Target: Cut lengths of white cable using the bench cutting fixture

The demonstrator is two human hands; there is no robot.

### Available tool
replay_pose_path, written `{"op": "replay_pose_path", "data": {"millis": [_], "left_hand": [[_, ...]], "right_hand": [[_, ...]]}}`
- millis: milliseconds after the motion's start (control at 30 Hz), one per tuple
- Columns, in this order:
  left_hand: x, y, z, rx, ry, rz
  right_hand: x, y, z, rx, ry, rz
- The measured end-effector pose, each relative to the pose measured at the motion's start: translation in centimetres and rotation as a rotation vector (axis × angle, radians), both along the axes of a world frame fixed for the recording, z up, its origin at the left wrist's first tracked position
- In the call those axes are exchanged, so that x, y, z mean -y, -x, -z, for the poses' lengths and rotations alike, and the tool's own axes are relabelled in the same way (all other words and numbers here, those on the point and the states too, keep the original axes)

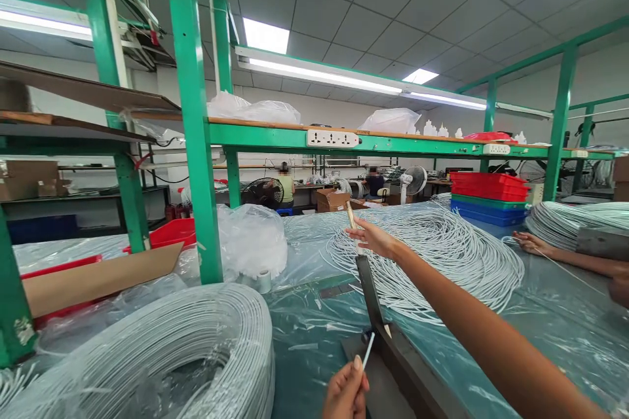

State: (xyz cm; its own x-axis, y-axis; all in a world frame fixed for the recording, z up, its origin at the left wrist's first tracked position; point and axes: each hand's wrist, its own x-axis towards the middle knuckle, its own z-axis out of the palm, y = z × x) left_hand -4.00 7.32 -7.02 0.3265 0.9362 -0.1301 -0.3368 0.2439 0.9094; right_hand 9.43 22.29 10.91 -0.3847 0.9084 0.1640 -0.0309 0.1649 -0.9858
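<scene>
My left hand (346, 387), low in the frame, pinches a short white cable (368, 350) between thumb and fingers. Its free end points up toward the pivot of a dark metal lever cutter (371, 294). My right hand (374, 237) reaches in from the right to the raised lever's light-coloured handle (350, 215); its fingers are stretched out and apart, lying against the handle rather than wrapped round it. Just behind the cutter a wide, loose pile of white cable (442, 255) spreads over the table.
A big coil of white cable (236, 334) lies at lower left. Plastic bags (253, 242) stand by a green post (189, 111). Stacked red and blue bins (489, 196) sit at the back. On the right, another person's hand (528, 242) holds cable near another coil (565, 222).
</scene>
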Motion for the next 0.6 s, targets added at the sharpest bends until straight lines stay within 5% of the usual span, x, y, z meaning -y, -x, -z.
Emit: {"op": "replay_pose_path", "data": {"millis": [200,400,500,600], "left_hand": [[0.4,0.1,-2.2,0.126,0.046,-0.107],[1.7,-0.6,-6.0,0.378,-0.049,-0.128],[2.9,-1.8,-7.7,0.502,-0.111,0.029],[4.6,-3.4,-9.6,0.574,-0.101,0.095]], "right_hand": [[8.3,-2.5,0.5,0.024,-0.18,0.041],[17.9,-5.4,6.4,0.173,-0.091,-0.055],[18.8,-8.7,9.4,0.3,-0.09,-0.173],[16.3,-13.5,9.6,0.319,-0.131,-0.153]]}}
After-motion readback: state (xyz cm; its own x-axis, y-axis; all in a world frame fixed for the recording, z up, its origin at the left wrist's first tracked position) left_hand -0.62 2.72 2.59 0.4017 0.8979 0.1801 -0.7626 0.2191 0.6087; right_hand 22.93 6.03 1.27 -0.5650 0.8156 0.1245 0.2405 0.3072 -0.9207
